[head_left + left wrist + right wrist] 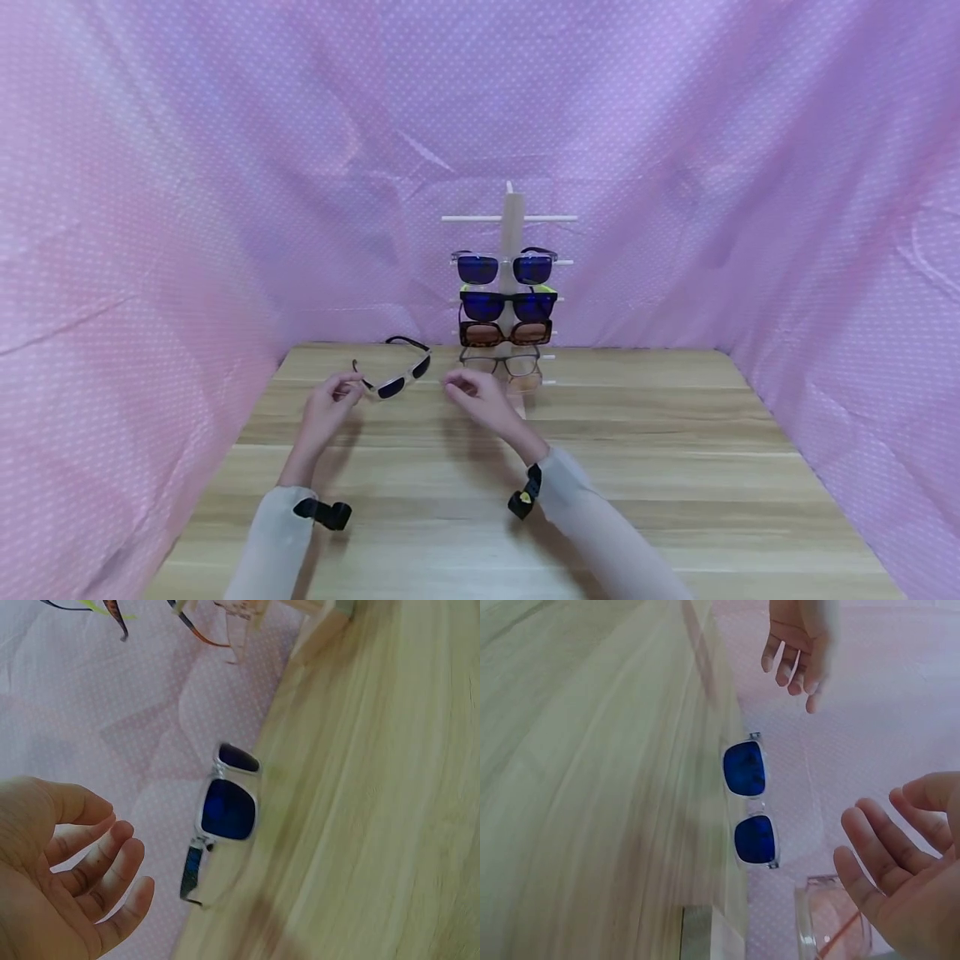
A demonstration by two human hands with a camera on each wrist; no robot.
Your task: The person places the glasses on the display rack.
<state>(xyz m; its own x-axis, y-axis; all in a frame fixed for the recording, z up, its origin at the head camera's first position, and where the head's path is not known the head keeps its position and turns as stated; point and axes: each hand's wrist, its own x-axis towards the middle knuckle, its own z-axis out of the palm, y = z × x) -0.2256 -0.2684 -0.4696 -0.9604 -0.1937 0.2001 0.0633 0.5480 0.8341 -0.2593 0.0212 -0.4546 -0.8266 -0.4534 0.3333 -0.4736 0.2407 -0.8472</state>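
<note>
Sunglasses with a clear frame, dark blue lenses and dark temples [392,388] rest on the wooden table, temples spread toward the back. My left hand [328,407] is beside their left end, fingers loosely bent; the left wrist view shows a gap between these fingers [112,847] and the sunglasses [229,810]. To the right of them, my right hand [486,402] hovers in front of the display stand's lower part, overlapping it in the head view. Its fingers [877,844] are relaxed and hold nothing.
A wooden display stand [513,212] with white pegs rises at the table's back. It carries clear-framed sunglasses [477,269], black sunglasses [482,307], tortoiseshell sunglasses [482,335], grey-framed glasses [521,365] and a pale orange-tinted pair [527,382]. Pink dotted cloth [360,167] surrounds the table [675,467].
</note>
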